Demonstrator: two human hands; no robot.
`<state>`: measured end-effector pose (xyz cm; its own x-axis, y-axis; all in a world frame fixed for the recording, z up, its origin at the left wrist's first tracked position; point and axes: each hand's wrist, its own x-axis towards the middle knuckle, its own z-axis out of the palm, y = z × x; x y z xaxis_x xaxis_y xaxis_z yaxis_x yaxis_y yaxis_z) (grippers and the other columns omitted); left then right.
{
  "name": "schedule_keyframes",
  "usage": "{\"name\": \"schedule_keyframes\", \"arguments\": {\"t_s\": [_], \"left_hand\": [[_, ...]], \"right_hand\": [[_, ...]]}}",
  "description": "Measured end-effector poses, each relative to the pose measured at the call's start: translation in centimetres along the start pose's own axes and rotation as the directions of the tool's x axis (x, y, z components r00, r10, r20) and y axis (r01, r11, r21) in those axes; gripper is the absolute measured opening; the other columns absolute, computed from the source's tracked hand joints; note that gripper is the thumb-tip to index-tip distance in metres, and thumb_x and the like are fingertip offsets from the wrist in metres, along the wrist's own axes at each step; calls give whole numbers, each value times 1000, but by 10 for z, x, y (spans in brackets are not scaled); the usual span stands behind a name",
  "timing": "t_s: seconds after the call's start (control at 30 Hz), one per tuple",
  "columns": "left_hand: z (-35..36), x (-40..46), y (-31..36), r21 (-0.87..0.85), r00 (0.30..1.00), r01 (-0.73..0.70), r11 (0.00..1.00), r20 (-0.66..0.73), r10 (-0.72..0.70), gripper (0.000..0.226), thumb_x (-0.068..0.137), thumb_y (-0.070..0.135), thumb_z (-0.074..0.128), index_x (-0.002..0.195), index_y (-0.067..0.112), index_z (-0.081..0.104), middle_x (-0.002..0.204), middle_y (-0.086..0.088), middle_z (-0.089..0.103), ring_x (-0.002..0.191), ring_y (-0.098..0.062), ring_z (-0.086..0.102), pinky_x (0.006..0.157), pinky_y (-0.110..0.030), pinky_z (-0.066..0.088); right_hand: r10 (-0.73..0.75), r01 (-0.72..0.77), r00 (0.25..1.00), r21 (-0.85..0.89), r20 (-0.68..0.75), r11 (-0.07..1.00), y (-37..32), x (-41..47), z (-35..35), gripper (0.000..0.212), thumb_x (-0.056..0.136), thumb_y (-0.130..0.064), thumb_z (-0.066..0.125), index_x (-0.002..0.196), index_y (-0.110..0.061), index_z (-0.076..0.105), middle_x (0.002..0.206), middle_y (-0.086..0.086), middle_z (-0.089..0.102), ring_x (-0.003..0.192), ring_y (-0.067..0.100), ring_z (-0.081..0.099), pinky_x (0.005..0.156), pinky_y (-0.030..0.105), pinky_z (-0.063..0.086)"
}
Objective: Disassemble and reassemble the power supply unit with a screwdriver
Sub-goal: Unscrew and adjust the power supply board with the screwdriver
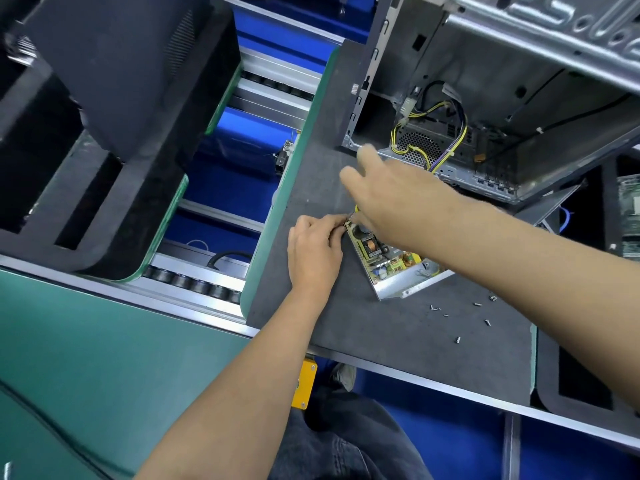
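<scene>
While the left hand [313,252] pinches the opened power supply unit's [388,263] far corner and the right hand [391,195] hovers spread above, its exposed board looks fragile, so hold the stiff metal walls.

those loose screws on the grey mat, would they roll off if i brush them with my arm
Probably some scatter: the screws are small, loose and lie apart on the mat, so a brush would likely flick them. The mat looks matte and foam-like, which may slow rolling. Headed screws tend to roll in arcs, not straight off.
</scene>
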<state>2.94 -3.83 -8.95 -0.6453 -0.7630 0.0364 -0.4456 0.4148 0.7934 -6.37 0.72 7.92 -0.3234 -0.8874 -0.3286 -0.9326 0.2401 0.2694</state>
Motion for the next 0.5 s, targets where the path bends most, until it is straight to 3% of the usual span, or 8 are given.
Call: {"name": "schedule_keyframes", "arguments": {"t_s": [0.13,0.2,0.23,0.3,0.4,0.5], "left_hand": [[0,1,0,15,1000,-5,1000,-6,5,14,93,18,67,104,24,75,84,2,49,80,-14,41,73,-25,35],[0,1,0,28,1000,-12,1000,-11,12,11,93,17,67,100,20,75,81,1,47,79,-12,38,73,-28,37],[0,1,0,31,1000,-14,999,-6,15,10,93,16,67,99,18,74,80,1,47,79,-12,38,73,-30,39],[-1,1,0,26,1000,-10,1000,9,9,10,93,16,66,100,18,74,80,-3,50,79,-17,42,75,-33,41],[-2,0,2,14,1000,-15,1000,15,15,15,94,17,66,105,22,75,85,-5,56,83,-19,48,77,-28,39],[-2,1,1,13,1000,-11,1000,4,11,17,94,19,66,107,24,75,86,-3,55,82,-17,46,76,-26,37]], "right_hand": [[-59,59,998,-10,7,998,0,0,-4,17,91,-1,53,95,-12,41,97,9,35,73,29,49,55,34,30],[-50,49,999,-82,-8,995,-4,1,-4,3,99,-10,49,98,-11,52,89,6,38,80,31,59,57,34,33],[-28,26,1000,-101,-13,995,-5,1,-2,11,103,-18,47,99,-12,55,86,5,42,88,32,64,58,33,33],[13,-13,1000,-47,-1,999,-7,1,0,16,104,-26,46,100,-13,53,89,5,47,95,34,64,59,34,33],[10,-11,1000,56,13,998,-2,-2,-4,21,93,-11,54,98,-14,33,110,13,40,77,29,45,61,36,31],[-31,31,999,-4,26,1000,1,-2,-8,24,88,1,53,92,-14,34,98,9,34,67,26,36,60,35,32]]}}
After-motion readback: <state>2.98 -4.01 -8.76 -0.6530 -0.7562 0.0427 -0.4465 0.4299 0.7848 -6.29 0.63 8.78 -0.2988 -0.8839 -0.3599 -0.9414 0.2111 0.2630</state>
